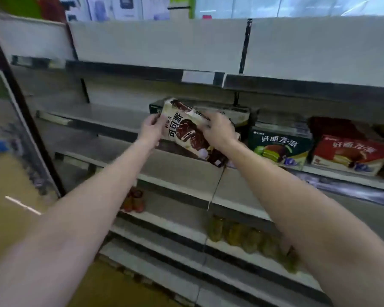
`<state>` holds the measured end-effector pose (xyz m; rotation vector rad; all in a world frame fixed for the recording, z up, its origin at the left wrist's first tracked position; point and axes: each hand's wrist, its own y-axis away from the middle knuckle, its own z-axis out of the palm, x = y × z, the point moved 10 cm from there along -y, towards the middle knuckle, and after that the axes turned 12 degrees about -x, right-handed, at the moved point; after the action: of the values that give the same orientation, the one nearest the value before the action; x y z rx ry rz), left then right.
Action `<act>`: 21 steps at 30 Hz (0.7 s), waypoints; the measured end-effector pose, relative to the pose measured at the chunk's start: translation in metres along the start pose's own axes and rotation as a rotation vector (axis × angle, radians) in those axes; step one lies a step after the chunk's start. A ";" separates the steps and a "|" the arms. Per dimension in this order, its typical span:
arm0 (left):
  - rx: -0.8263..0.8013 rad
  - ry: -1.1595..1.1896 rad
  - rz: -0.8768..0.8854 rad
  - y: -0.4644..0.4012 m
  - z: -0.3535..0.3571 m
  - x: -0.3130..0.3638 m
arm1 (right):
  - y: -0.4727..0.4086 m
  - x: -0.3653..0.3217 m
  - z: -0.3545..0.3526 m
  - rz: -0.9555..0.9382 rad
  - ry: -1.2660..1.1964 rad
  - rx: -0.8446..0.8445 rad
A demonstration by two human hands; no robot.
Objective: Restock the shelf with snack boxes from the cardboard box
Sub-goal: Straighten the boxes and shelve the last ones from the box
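A snack box [187,129] is being held tight by both hands, left [150,130] and right [218,131], and, tilted, could be knocked against the green box [279,145] beside it.

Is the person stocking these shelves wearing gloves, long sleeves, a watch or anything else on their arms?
No. Both forearms are bare as far as the picture shows, with no sleeve in view. The left hand and right hand have no gloves, and no watch, bracelet or ring shows, though the picture is slightly blurred.
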<state>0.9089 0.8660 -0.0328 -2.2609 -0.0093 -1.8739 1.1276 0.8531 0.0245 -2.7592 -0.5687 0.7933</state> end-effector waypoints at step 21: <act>-0.319 -0.318 0.055 -0.100 0.028 0.006 | -0.054 0.023 0.026 0.385 0.365 -0.338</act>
<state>0.9239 0.9677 -0.0169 -2.7178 0.3216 -1.5620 1.1152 0.9138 0.0087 -3.2709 -0.1052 0.2510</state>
